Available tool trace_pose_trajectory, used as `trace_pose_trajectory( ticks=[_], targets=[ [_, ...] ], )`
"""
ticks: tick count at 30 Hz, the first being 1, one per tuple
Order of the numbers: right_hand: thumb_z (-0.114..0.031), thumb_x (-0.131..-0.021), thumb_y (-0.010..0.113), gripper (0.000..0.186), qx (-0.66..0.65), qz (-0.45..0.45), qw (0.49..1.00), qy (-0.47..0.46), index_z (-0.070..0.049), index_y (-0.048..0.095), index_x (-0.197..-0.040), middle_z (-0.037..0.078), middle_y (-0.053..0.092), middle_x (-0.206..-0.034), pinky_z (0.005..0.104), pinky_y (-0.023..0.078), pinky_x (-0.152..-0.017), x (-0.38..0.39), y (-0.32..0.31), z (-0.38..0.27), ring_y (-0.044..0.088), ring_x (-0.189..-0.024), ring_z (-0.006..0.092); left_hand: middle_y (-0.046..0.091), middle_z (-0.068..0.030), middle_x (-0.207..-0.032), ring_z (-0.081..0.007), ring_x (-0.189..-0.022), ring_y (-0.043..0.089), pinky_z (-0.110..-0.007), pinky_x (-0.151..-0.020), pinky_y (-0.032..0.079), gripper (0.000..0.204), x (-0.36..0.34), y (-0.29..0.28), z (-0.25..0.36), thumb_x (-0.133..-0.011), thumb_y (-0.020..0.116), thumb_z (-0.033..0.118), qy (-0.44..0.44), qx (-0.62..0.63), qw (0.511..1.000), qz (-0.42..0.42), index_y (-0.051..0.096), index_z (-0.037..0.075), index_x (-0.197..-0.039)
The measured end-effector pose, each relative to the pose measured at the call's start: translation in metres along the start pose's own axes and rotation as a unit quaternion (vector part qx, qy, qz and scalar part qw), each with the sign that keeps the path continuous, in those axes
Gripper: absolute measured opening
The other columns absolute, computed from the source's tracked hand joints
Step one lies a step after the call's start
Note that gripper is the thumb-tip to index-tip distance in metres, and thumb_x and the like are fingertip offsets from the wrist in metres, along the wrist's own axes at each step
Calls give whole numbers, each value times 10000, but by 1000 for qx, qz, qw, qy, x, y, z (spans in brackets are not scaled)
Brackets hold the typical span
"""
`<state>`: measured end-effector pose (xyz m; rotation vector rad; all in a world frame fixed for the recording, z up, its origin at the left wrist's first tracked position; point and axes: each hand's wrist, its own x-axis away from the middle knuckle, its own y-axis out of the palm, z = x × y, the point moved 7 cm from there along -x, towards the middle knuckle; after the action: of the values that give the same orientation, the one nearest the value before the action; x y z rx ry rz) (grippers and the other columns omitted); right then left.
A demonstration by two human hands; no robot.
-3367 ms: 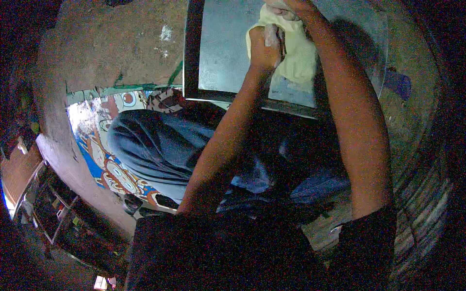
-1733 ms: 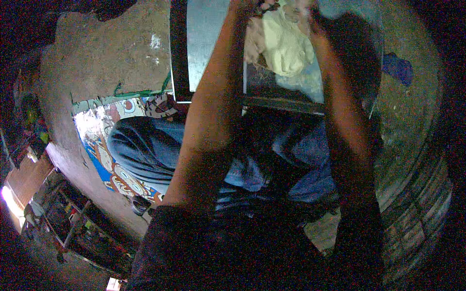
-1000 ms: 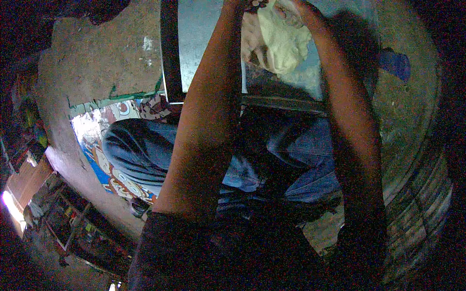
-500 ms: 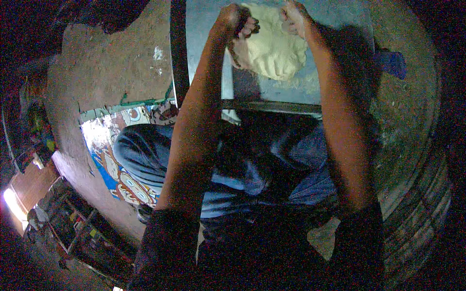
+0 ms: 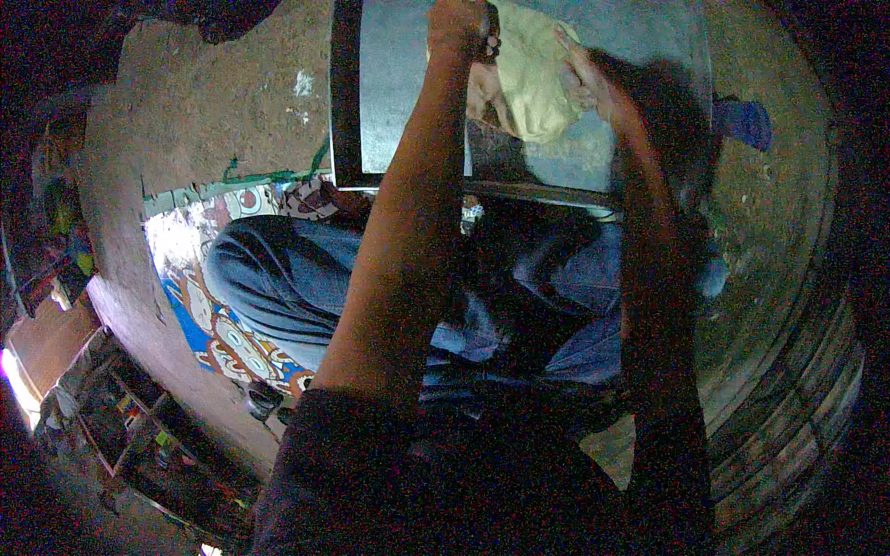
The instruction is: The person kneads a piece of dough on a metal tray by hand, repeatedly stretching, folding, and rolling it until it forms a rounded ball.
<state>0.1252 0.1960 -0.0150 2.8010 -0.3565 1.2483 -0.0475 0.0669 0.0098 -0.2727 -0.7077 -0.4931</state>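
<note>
A pale cream mound of dough [image 5: 533, 107] lies on a dull metal board [image 5: 389, 102] with a dark edge. My left hand [image 5: 456, 26] is closed at the upper left of the dough, knuckles against it; whatever is inside the fingers is hidden. My right hand [image 5: 586, 79] is open at the dough's right edge, index finger stretched toward the upper left and the other fingers loosely bent, touching it. Both forearms reach across my lap, and a dark shadow falls right of the right hand.
My jeans-clad legs [image 5: 269, 269] are folded on a printed cartoon mat [image 5: 232, 338] below the board. A blue object [image 5: 742, 120] lies on the floor right of the board. Cluttered shelves [image 5: 139, 417] stand at the lower left, and a concrete floor [image 5: 213, 102] surrounds everything.
Since half a second ago my right hand has moved down along the dough's edge and its fingers have straightened from a curl. My left hand has shifted slightly right and remains closed.
</note>
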Motion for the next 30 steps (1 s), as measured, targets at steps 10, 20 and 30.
trace_pose_trajectory(
  ticks=[10,20,30],
  targets=[
    [-675,-911,473,596,-14,91,996,-9,-145,491,-640,-22,407,-486,289,272,-383,-16,-13,-35,378,-383,99,689,-105,-781,-211,-582,648,-328,-539,530,312,1,-3,15,-983,454,344,237,-299,910,-160,604,92,-876],
    [-648,-937,436,594,-20,109,994,-21,-128,520,-663,-6,430,-509,302,293,-409,-11,-7,-47,390,-402,110,669,-176,-712,-321,-717,687,-454,-637,547,451,-1,-19,-12,-922,545,393,482,-451,751,-18,646,-33,-812],
    [-371,-970,576,400,-287,-25,922,-260,-135,554,-649,-20,444,-523,246,360,-477,21,-8,-11,407,-412,101,594,-175,-500,-285,-460,653,-397,-507,563,556,24,-34,-18,-932,561,394,241,-166,956,12,592,-112,-704]
  ],
)
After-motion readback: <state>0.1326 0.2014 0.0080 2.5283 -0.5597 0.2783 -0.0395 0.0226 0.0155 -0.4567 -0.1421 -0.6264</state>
